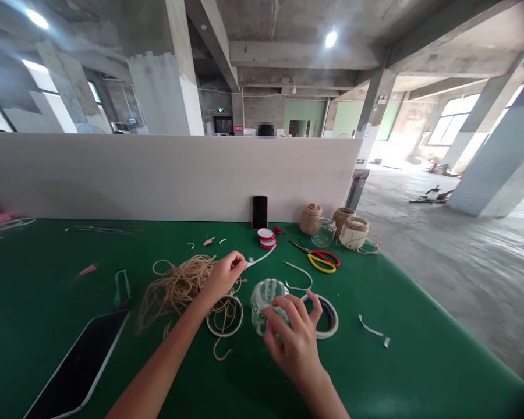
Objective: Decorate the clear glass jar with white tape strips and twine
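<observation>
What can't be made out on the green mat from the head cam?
Head view:
- Glass jar: part of it and its base hidden by the right hand.
- White strip: held end hidden inside the left hand.
- White ring: the part near the jar hidden by the right hand's fingers.
- Black slab: lower end cut off by the bottom edge, so its kind is unclear.
- Pink scraps: blurred, too small to identify.

The glass jar [262,311] shows smooth, glossy walls under matt white strips [268,285] — paper or tape, hard to tell — while the loose jute twine [179,288] is rough and hairy, the scissors [317,259] pair bare metal blades with glossy red and yellow plastic handles, and the green table covering [39,308] is smooth.
</observation>
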The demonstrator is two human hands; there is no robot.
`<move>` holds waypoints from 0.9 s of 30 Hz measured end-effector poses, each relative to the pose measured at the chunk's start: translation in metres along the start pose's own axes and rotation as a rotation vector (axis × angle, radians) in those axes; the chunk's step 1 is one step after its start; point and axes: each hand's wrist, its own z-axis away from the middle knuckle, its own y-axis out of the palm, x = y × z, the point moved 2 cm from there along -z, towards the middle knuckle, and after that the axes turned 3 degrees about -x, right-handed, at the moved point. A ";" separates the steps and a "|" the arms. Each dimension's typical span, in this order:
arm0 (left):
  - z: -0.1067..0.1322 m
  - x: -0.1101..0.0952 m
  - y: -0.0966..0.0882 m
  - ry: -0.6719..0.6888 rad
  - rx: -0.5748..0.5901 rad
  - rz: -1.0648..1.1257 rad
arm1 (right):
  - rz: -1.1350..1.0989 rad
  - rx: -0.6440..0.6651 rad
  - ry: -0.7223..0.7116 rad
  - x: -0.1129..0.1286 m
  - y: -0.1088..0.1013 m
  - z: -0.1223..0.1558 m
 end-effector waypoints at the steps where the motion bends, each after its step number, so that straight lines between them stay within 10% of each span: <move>1: -0.004 0.003 0.001 -0.012 -0.006 -0.031 | -0.006 -0.001 0.003 0.000 0.000 0.000; 9: -0.004 0.026 0.010 -0.109 -0.071 -0.254 | 0.010 0.052 0.029 0.004 -0.008 0.000; 17: 0.049 -0.025 0.001 0.247 -0.131 -0.027 | -0.090 0.050 0.091 0.001 -0.020 -0.004; 27: 0.079 -0.050 0.016 0.350 -0.084 -0.149 | 0.007 0.138 0.169 -0.005 -0.009 -0.012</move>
